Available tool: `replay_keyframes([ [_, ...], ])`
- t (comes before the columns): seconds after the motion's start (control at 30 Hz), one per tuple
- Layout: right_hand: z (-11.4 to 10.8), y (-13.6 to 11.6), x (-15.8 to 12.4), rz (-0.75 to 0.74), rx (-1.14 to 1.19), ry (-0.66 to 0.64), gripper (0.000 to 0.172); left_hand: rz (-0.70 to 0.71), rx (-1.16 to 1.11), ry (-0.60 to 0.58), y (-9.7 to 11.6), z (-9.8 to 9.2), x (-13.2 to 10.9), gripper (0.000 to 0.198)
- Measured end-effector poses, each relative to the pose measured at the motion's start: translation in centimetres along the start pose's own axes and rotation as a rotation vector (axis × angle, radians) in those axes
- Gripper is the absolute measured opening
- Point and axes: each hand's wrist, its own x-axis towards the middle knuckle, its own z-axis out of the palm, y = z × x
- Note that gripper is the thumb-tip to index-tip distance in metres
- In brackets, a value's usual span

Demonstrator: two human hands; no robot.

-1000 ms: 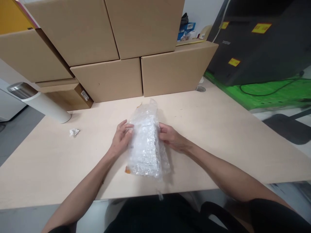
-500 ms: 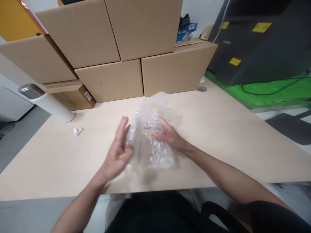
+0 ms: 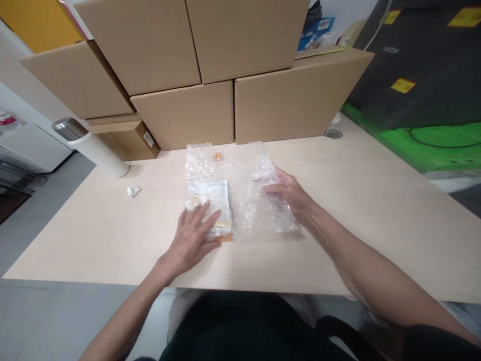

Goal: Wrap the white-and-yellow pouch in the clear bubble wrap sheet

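Seen from my head camera, a clear crinkly sheet of bubble wrap (image 3: 244, 170) lies opened out flat on the pale wooden table (image 3: 356, 225), in front of stacked brown cardboard boxes (image 3: 293, 95). My left hand (image 3: 195, 235) rests flat, fingers spread, on a thin white rectangular packet (image 3: 210, 196) that looks uncovered on the sheet's left half, not yet lifted off. My right hand (image 3: 287, 193) pinches the wrap's rumpled right flap.

Stacked brown cardboard boxes (image 3: 233, 108) wall off the back of the pale wooden table (image 3: 356, 210), just behind the clear bubble-wrap sheet (image 3: 246, 173). A white steel-lidded tumbler (image 3: 93, 148) and a small crumpled white scrap (image 3: 133, 191) sit left. Bare tabletop stretches right and along the near edge.
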Motion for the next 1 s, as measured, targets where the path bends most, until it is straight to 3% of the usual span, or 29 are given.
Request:
replay_keyframes([
  [0.07,-0.1,-0.1,0.0,-0.002,-0.001,0.011,0.047,0.013,-0.048,0.085,-0.1,-0.1,0.0,0.039],
  [0.13,-0.3,-0.4,0.1,-0.004,-0.007,0.023,0.045,-0.075,-0.148,0.271,-0.5,-0.5,-0.2,0.027],
  [0.27,-1.2,-0.8,0.6,-0.003,-0.039,0.078,0.048,-0.366,-0.421,0.736,-1.9,-1.8,-1.6,0.024],
  [0.33,-1.8,-1.0,1.0,0.034,-0.059,0.12,0.048,-0.497,-0.525,0.832,-3.0,-2.3,-2.9,0.042],
  [0.4,-2.4,-1.1,1.4,0.095,-0.084,0.16,0.046,-0.62,-0.457,0.802,-3.9,-2.4,-4.5,0.065],
  [0.47,-2.8,-1.1,1.7,0.15,-0.106,0.201,0.044,-0.666,-0.215,0.769,-4.4,-2.2,-5.8,0.077],
  [0.53,-2.9,-1.0,1.8,0.185,-0.122,0.233,0.041,-0.606,0.057,0.777,-4.1,-2.0,-6.3,0.068],
  [0.6,-2.8,-1.0,1.7,0.201,-0.13,0.247,0.039,-0.506,0.173,0.727,-3.1,-1.9,-5.6,0.04],
  [0.63,-2.7,-1.0,1.7,0.206,-0.133,0.252,0.039,-0.465,0.163,0.652,-2.5,-1.9,-4.9,0.026],
  [0.67,-2.6,-1.1,1.6,0.209,-0.135,0.254,0.038,-0.448,0.118,0.556,-1.8,-1.8,-3.9,0.025],
  [0.77,-2.4,-1.1,1.3,0.208,-0.149,0.257,0.036,-0.423,-0.032,0.246,-0.4,-1.5,-0.4,0.038],
  [0.9,-2.5,-0.9,1.3,0.205,-0.195,0.246,0.034,-0.534,-0.156,0.161,-0.3,-0.5,3.1,0.031],
  [1.0,-3.0,-0.6,1.5,0.22,-0.214,0.237,0.034,-0.581,-0.28,0.144,-1.1,-0.2,3.3,0.027],
])
